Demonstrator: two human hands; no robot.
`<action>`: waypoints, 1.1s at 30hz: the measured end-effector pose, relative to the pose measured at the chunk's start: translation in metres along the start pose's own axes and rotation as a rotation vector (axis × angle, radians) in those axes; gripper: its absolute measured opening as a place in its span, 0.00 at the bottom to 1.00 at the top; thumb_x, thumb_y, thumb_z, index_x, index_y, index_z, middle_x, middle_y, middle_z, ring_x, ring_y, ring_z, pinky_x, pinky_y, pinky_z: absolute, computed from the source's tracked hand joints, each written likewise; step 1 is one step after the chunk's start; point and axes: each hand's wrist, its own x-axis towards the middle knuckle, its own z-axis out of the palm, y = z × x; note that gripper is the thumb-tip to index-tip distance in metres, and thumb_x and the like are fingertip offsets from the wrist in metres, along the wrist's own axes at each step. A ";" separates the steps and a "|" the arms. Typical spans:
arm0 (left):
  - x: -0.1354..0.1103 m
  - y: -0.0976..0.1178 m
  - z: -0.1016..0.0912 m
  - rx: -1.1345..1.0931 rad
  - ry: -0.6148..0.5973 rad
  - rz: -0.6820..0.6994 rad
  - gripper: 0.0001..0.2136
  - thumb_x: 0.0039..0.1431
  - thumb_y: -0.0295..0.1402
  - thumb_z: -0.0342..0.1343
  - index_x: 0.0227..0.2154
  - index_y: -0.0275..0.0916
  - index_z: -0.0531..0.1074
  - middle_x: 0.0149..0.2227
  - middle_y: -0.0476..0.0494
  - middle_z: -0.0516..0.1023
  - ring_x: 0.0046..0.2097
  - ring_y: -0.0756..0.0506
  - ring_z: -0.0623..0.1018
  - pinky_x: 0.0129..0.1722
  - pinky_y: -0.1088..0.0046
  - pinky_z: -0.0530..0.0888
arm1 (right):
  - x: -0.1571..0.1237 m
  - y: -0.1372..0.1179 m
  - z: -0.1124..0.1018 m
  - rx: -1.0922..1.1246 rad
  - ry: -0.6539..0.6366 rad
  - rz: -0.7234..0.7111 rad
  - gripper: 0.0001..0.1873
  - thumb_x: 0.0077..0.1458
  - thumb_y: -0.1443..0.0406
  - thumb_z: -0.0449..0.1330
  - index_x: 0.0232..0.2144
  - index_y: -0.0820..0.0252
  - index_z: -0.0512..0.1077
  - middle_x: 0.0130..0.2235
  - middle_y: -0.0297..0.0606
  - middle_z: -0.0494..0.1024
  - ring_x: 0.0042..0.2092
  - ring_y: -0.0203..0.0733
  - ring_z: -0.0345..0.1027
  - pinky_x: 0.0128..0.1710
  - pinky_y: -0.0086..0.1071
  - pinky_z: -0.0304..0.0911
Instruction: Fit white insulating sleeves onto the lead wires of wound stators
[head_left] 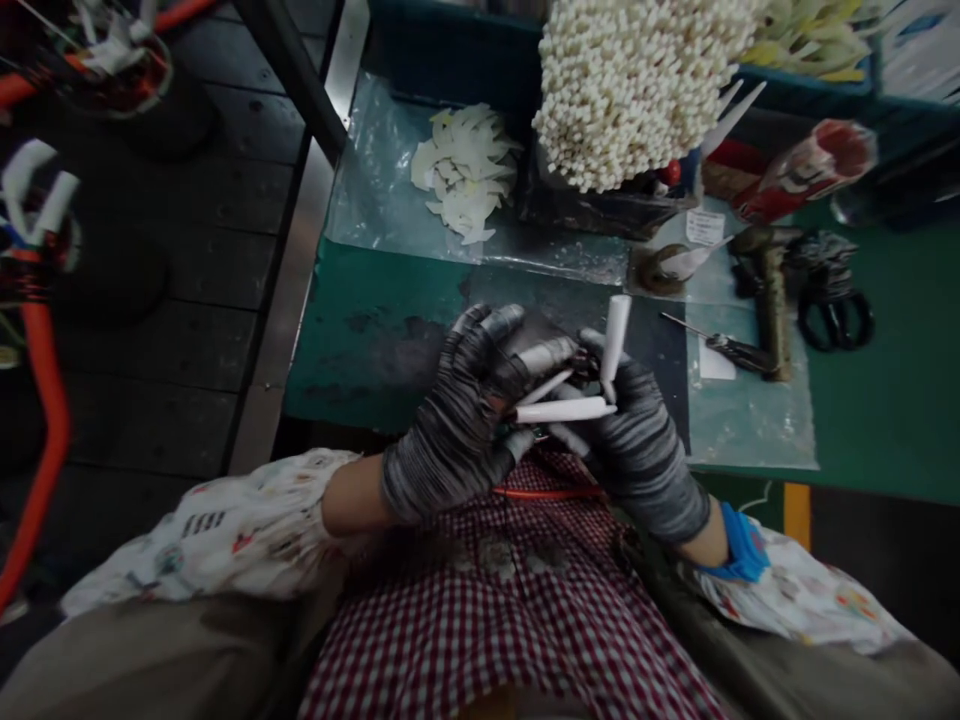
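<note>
Both my hands, in grey-and-black striped gloves with pale fingertips, meet over my lap at the near edge of the green bench. Between them is a small dark wired part [582, 368] with white tubes [566, 409] sticking out. My left hand [457, 425] is closed on its left side, thumb below and index finger reaching over the top. My right hand [645, 440] grips it from the right, with one white tube standing up beside the fingers. The fingers hide much of the part. A thin orange cord [551, 492] crosses the checked apron just below.
Beyond my hands lie pale flat cut pieces [469, 170] and a thick bundle of cream sticks [637, 90]. A screwdriver [731, 348], an air gun [772, 300] and black-handled scissors [834, 315] lie right. An orange cable [49, 400] with white-tubed parts hangs left.
</note>
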 end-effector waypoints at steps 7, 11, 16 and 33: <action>-0.005 -0.051 -0.039 -0.049 -0.011 -0.041 0.42 0.69 0.44 0.67 0.80 0.47 0.54 0.74 0.33 0.68 0.73 0.28 0.74 0.72 0.42 0.77 | 0.088 -0.020 0.011 0.489 -0.335 0.055 0.24 0.65 0.51 0.72 0.60 0.51 0.81 0.59 0.41 0.87 0.55 0.53 0.84 0.58 0.50 0.81; 0.003 -0.092 -0.066 -0.052 -0.134 -0.047 0.45 0.71 0.47 0.65 0.82 0.48 0.47 0.69 0.28 0.77 0.61 0.30 0.85 0.55 0.46 0.90 | 0.120 -0.021 0.034 0.601 -0.356 0.092 0.26 0.65 0.50 0.73 0.59 0.54 0.80 0.53 0.42 0.88 0.51 0.49 0.84 0.54 0.45 0.82; -0.001 -0.081 -0.071 0.384 0.091 -0.032 0.46 0.64 0.54 0.71 0.78 0.44 0.59 0.63 0.30 0.81 0.56 0.26 0.85 0.51 0.47 0.88 | 0.137 -0.007 0.043 0.415 -0.375 -0.087 0.17 0.69 0.50 0.69 0.51 0.51 0.84 0.52 0.39 0.87 0.52 0.47 0.82 0.58 0.44 0.79; -0.013 0.006 -0.065 0.910 -0.131 0.295 0.20 0.69 0.17 0.49 0.51 0.32 0.85 0.50 0.35 0.90 0.48 0.39 0.89 0.42 0.63 0.81 | 0.202 0.004 0.014 -0.267 0.400 -0.086 0.18 0.62 0.57 0.69 0.53 0.51 0.82 0.63 0.47 0.82 0.69 0.72 0.66 0.72 0.80 0.51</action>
